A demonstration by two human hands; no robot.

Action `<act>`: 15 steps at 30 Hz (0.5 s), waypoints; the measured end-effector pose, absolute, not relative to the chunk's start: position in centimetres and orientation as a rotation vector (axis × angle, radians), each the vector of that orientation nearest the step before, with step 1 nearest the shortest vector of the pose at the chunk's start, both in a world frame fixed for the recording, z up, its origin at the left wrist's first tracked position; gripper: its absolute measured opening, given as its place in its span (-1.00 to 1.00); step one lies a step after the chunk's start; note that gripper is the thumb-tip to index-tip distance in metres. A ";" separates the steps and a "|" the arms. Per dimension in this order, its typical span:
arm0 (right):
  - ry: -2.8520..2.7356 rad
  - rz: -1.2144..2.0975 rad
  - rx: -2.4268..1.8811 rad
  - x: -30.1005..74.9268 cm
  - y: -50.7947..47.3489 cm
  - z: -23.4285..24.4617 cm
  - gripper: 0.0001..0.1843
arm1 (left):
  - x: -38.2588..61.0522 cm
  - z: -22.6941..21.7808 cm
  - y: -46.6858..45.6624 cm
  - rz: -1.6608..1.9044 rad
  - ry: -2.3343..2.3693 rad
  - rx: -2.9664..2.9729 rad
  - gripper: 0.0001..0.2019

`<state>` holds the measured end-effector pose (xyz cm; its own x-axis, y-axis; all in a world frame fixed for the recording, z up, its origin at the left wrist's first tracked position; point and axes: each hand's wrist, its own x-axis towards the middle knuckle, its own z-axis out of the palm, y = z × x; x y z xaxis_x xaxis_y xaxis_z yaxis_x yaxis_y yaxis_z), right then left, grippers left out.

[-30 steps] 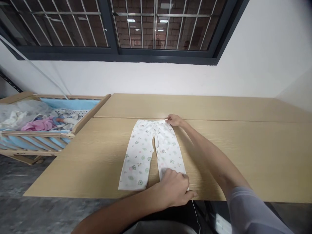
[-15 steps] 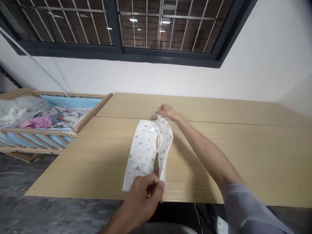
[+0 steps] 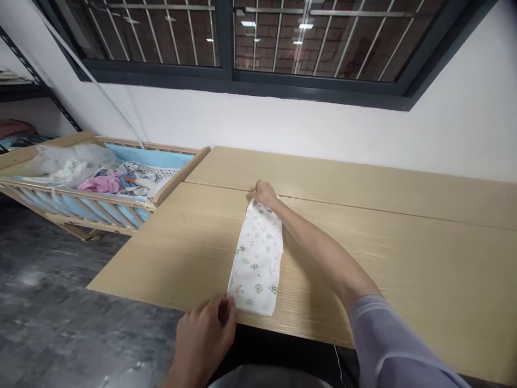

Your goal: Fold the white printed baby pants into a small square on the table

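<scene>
Two bare hands frame a folded pair of white baby trousers [image 3: 256,261], dotted with small green and pink prints and lying lengthwise at 12 o'clock on a pale wood-grain surface [image 3: 404,269]. The person's right hand [image 3: 264,194] sits on the trousers' far end, near a seam [image 3: 323,202] across the surface; whether its grip is closed on the cloth or merely pressing cannot be told. The left hand [image 3: 204,337], at 7 o'clock, curls above the surface's near edge, its fingertips [image 3: 226,304] just beside the trousers' near left corner, its grip also impossible to read. A lilac-grey sleeve [image 3: 388,345] covers the right upper arm at 4 o'clock. At 10 o'clock, well apart from the hands, a wooden crib [image 3: 81,195] with blue padding holds a heap of clothes, among them a pink garment [image 3: 100,184]. A barred window [image 3: 226,43] stands at 12 o'clock above, and a speckled grey floor [image 3: 60,285] spreads at 8 o'clock.
</scene>
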<state>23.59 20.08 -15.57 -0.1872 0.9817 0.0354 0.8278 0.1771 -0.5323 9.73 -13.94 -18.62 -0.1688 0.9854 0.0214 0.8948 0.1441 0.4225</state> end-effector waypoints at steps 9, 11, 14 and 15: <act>-2.667 0.585 -0.818 26.2 7.3 -14.1 -0.39 | 12.9 -19.1 -15.1 0.989 1.758 2.684 -0.62; -2.845 0.652 -0.598 27.0 3.4 -14.6 -0.31 | 13.8 -20.3 -15.4 0.883 1.783 2.775 -0.52; -2.962 0.702 -0.370 28.1 0.2 -16.0 -0.26 | 14.4 -22.2 -15.9 0.805 1.858 2.854 -0.44; -2.972 0.711 -0.344 28.5 -0.1 -16.6 -0.25 | 14.5 -22.6 -16.0 0.784 1.872 2.865 -0.41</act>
